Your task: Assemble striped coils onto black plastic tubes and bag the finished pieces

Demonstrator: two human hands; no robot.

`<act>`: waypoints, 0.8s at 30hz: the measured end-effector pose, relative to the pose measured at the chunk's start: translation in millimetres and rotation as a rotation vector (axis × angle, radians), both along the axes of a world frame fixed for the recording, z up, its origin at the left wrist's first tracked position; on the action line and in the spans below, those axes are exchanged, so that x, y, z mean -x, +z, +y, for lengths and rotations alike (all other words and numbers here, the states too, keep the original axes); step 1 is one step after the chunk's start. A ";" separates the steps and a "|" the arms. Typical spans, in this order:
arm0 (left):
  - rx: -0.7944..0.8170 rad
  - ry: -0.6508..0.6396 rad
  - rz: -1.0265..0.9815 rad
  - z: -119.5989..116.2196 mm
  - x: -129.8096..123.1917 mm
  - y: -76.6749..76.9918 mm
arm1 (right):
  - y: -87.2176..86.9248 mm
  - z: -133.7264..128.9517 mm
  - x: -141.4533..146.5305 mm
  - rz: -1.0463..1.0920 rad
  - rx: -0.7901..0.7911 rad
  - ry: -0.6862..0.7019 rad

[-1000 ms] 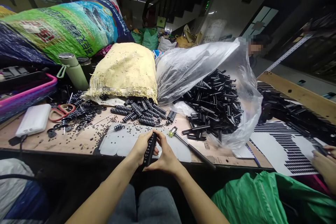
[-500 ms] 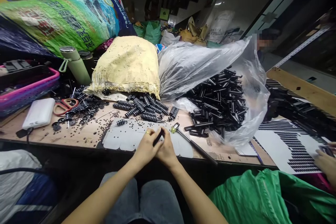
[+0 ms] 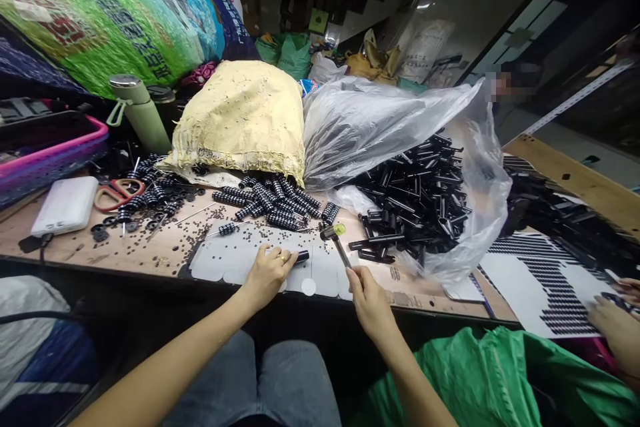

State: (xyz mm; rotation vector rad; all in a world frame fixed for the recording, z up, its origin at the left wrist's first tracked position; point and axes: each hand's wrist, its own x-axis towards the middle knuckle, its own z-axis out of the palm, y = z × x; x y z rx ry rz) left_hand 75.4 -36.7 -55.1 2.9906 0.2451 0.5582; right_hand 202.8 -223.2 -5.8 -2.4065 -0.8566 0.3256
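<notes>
My left hand (image 3: 267, 275) rests low over pale sheeting (image 3: 215, 257) at the table's front edge, a ring on one finger. Its fingers are closed on a short black plastic piece (image 3: 303, 256), whose end sticks out to the right. My right hand (image 3: 371, 300) grips the handle of a small mallet (image 3: 341, 250). The mallet's head, with a yellow-green face, is up to the right of the black piece and apart from it. Black ribbed rollers (image 3: 285, 207) lie in a heap beyond my left hand, and tiny dark rings are scattered around them.
A clear plastic bag (image 3: 380, 123) spills black plastic parts (image 3: 420, 193) at right. Behind the rollers stands a yellow sack (image 3: 245, 113). Scissors (image 3: 119, 195), a white power bank (image 3: 66, 205) and a green flask (image 3: 143, 117) are at left. Another person's hand (image 3: 613, 323) is far right.
My hands have parted. The left keeps the black piece down by the sheeting, while the right has moved right and picked up the mallet, which was lying on the table. The view has shifted slightly.
</notes>
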 end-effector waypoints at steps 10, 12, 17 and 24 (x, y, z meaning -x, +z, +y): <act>0.002 0.050 0.046 -17.0 -8.2 -12.8 | -1.3 12.1 36.1 -0.023 0.052 0.088; 0.020 0.059 0.029 -27.7 -11.8 -19.1 | 7.0 19.3 46.0 -0.034 -0.075 0.099; 0.056 0.019 0.026 -40.4 -17.0 -31.7 | 4.0 43.1 69.5 -0.062 0.036 0.303; 0.299 0.220 -0.044 -3.7 -11.0 6.8 | 6.8 41.8 52.3 -0.041 -0.066 0.175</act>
